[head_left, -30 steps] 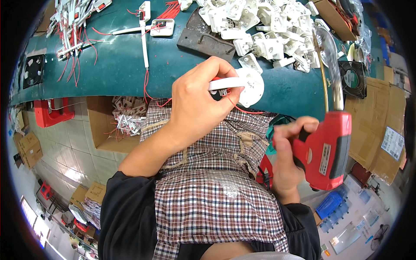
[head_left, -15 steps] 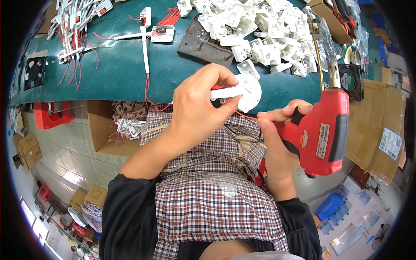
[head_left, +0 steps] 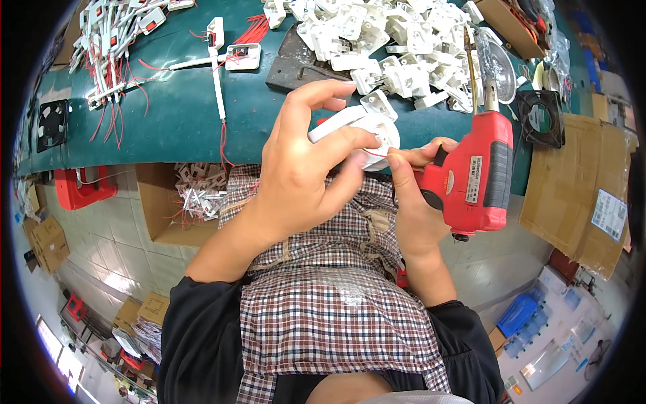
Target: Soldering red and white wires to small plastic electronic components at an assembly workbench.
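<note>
My left hand steadies a white plastic plug housing with a round end, just over the table's near edge. Its index finger presses inside the round end, and the thumb beside it is slightly blurred. In my right hand is a red soldering gun, with its metal tip pointing away from me. The right thumb and forefinger also pinch a thin red wire that runs into the housing. The inside of the housing is partly hidden by my left fingers.
White plug shells pile up at the back, beside a dark metal block. Wired white pieces lie at the far left, and two more nearer the middle. Below the table stands an open carton. Small black fans flank the workspace.
My right hand has brought the soldering gun left and slightly up, closer to the housing. My left index finger has moved onto the round end, and the housing has tilted.
</note>
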Available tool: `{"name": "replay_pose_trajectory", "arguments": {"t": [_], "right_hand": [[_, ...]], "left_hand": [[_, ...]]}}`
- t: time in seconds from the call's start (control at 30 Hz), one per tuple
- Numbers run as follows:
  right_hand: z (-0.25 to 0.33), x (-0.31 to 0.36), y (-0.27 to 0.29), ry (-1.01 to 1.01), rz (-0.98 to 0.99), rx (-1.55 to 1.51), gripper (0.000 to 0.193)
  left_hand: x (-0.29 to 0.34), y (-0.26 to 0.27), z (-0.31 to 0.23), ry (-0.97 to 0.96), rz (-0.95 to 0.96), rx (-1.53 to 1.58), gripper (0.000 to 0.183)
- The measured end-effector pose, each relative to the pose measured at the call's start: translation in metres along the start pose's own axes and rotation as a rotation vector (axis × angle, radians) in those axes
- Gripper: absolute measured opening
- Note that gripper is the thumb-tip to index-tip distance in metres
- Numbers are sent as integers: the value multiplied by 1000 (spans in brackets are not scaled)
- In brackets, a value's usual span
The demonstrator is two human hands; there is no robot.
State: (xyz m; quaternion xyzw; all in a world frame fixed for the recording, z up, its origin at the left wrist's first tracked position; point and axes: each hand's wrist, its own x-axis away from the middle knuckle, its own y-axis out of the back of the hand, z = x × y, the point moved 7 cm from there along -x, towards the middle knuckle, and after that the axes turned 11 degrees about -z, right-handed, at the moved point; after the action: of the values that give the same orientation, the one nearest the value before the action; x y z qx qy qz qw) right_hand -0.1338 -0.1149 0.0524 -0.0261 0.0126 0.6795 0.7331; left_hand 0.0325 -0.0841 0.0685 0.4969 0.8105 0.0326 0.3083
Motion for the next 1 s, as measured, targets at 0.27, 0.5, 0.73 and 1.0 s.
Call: {"name": "replay_pose_trajectory", "arguments": {"t": [0.27, 0.5, 0.73, 1.0], "right_hand": [[-19, 3, 16, 197, -84, 288, 48], [-21, 13, 27, 304, 30, 560, 46], [22, 19, 67, 66, 97, 381, 34], [63, 36, 131, 103, 254, 662, 24]], "left_hand": [[2, -6, 0, 0, 4, -65, 18], [5, -9, -8, -114, -69, -189, 20], [7, -10, -8, -134, -101, -193, 20], [7, -11, -6, -138, -98, -179, 19]]}}
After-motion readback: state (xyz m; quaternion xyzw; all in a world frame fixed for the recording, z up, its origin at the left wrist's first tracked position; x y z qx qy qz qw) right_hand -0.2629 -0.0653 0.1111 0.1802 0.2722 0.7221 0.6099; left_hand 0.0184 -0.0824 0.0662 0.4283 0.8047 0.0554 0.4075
